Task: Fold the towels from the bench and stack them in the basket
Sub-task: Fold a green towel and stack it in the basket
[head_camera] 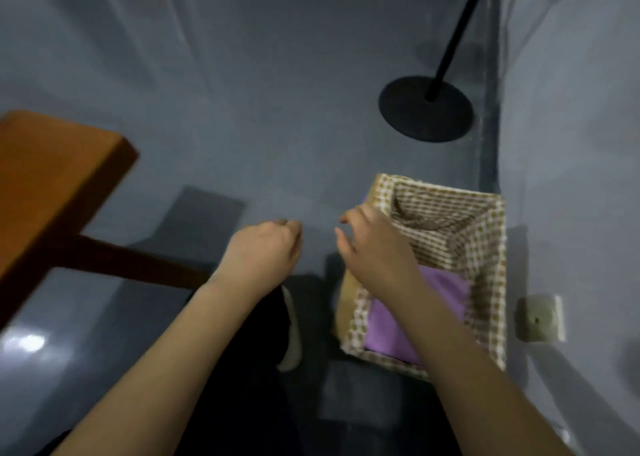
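Both hands hold nothing. Left hand [266, 247] has its fingers curled in loosely; right hand [372, 244] has loose, spread fingers, just over the near-left rim of the basket [491, 282]. A soft purple towel [443, 293] lies flat inside already. I think the next towel must come from the wooden bench [52, 178] on the left: fold it neat and lay it flat on top. Checked cloth lines the square basket. Farther off stands a black stand [426, 109] with a round base on the smooth grey floor.
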### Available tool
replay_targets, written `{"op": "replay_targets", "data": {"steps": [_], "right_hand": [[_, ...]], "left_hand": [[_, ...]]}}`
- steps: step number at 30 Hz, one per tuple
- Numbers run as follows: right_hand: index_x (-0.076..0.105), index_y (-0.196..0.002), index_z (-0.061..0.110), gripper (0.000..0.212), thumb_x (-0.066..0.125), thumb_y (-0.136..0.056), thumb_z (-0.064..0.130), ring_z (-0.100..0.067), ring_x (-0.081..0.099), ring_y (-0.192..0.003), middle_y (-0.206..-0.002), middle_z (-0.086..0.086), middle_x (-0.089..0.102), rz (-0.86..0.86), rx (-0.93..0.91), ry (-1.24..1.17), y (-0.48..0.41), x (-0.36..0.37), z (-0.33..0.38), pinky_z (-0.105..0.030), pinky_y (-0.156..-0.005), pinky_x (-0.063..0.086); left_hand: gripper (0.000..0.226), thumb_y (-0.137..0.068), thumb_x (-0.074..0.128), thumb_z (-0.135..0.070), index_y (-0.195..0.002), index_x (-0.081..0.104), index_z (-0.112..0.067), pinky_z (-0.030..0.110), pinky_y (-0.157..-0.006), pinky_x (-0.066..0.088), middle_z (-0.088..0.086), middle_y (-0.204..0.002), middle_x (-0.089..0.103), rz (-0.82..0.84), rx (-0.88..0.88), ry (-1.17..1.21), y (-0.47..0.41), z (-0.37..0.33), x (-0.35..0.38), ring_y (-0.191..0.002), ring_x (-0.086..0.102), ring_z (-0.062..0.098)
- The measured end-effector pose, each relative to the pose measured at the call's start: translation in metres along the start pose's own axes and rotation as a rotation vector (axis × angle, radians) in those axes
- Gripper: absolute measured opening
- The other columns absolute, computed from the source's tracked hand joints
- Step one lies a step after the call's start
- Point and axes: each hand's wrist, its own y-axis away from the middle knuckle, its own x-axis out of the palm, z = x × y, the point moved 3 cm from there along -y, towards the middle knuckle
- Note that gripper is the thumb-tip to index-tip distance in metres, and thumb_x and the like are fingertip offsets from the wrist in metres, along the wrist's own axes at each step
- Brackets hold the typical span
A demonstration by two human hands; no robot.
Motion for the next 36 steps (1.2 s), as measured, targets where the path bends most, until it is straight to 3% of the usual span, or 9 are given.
{"op": "replay_targets", "data": {"steps": [3, 6, 10, 13, 16, 21, 28, 30, 36], "right_hand": [[0.063, -0.088, 0.008, 0.033, 0.041, -0.086, 0.032, -0.033, 0.061, -0.080, -0.087, -0.012, 0.061, 0.047, -0.131, 0.026, -0.016, 0.005, 0.064, -0.039, -0.067, 0.053], [0.063, -0.095, 0.009, 0.037, 0.037, -0.088, 0.035, -0.033, 0.060, -0.090, -0.095, -0.011, 0.061, 0.078, -0.280, 0.009, -0.028, 0.018, 0.133, -0.040, -0.075, 0.050], [0.058, -0.111, 0.008, 0.028, 0.045, -0.097, 0.029, -0.028, 0.054, -0.105, -0.110, -0.008, 0.057, 0.178, -0.545, -0.016, -0.026, 0.042, 0.233, -0.040, -0.087, 0.043], [0.053, -0.118, 0.011, 0.030, 0.039, -0.101, 0.031, -0.023, 0.048, -0.110, -0.117, -0.004, 0.052, 0.276, -0.763, -0.025, -0.009, 0.062, 0.304, -0.035, -0.090, 0.041], [0.050, -0.120, 0.013, 0.030, 0.037, -0.101, 0.032, -0.020, 0.047, -0.110, -0.118, -0.002, 0.051, 0.387, -0.926, -0.049, 0.022, 0.081, 0.368, -0.034, -0.089, 0.043], [0.051, -0.120, 0.015, 0.028, 0.038, -0.101, 0.031, -0.017, 0.048, -0.107, -0.116, 0.001, 0.051, 0.472, -1.171, -0.106, 0.093, 0.104, 0.454, -0.031, -0.088, 0.043], [0.051, -0.123, 0.016, 0.031, 0.038, -0.100, 0.033, -0.016, 0.048, -0.107, -0.118, 0.002, 0.052, 0.550, -1.377, -0.130, 0.193, 0.140, 0.529, -0.031, -0.089, 0.044], [0.051, -0.122, 0.016, 0.031, 0.038, -0.100, 0.033, -0.017, 0.048, -0.107, -0.118, 0.001, 0.051, 0.581, -1.405, -0.119, 0.219, 0.148, 0.544, -0.032, -0.089, 0.043], [0.052, -0.120, 0.016, 0.030, 0.038, -0.099, 0.032, -0.019, 0.048, -0.109, -0.118, 0.000, 0.051, 0.659, -1.442, -0.084, 0.283, 0.168, 0.592, -0.033, -0.088, 0.043]], "left_hand": [[0.029, -0.098, 0.036, -0.031, -0.098, 0.059, -0.013, 0.038, -0.067, 0.048, 0.007, -0.099, 0.064, -0.010, -0.099, -0.047, 0.032, 0.051, -0.031, -0.088, 0.063, 0.034], [0.026, -0.098, 0.035, -0.031, -0.097, 0.055, -0.014, 0.039, -0.067, 0.051, 0.004, -0.098, 0.061, -0.022, -0.243, -0.091, 0.075, 0.103, -0.061, -0.088, 0.063, 0.030], [0.027, -0.100, 0.034, -0.034, -0.106, 0.055, -0.018, 0.039, -0.069, 0.053, -0.001, -0.101, 0.060, -0.028, -0.455, -0.100, 0.156, 0.158, -0.097, -0.088, 0.063, 0.023], [0.026, -0.100, 0.035, -0.036, -0.107, 0.055, -0.021, 0.033, -0.062, 0.051, -0.003, -0.103, 0.060, -0.076, -0.647, -0.100, 0.228, 0.187, -0.116, -0.082, 0.061, 0.018], [0.024, -0.100, 0.037, -0.035, -0.109, 0.054, -0.021, 0.023, -0.055, 0.039, -0.004, -0.100, 0.059, -0.087, -0.866, -0.106, 0.300, 0.201, -0.128, -0.075, 0.053, 0.013], [0.026, -0.099, 0.037, -0.034, -0.106, 0.056, -0.018, 0.033, -0.067, 0.049, 0.001, -0.105, 0.062, -0.116, -1.192, -0.117, 0.411, 0.206, -0.137, -0.088, 0.062, 0.024], [0.024, -0.097, 0.042, -0.033, -0.101, 0.057, -0.014, 0.037, -0.072, 0.047, 0.006, -0.106, 0.062, -0.231, -1.422, -0.079, 0.537, 0.201, -0.132, -0.095, 0.061, 0.030], [0.025, -0.098, 0.041, -0.034, -0.102, 0.057, -0.016, 0.034, -0.070, 0.041, 0.006, -0.108, 0.062, -0.202, -1.486, -0.081, 0.566, 0.199, -0.130, -0.099, 0.061, 0.030], [0.026, -0.099, 0.038, -0.033, -0.105, 0.056, -0.014, 0.036, -0.075, 0.043, 0.007, -0.110, 0.061, -0.179, -1.579, 0.002, 0.646, 0.208, -0.120, -0.101, 0.059, 0.030]]}}
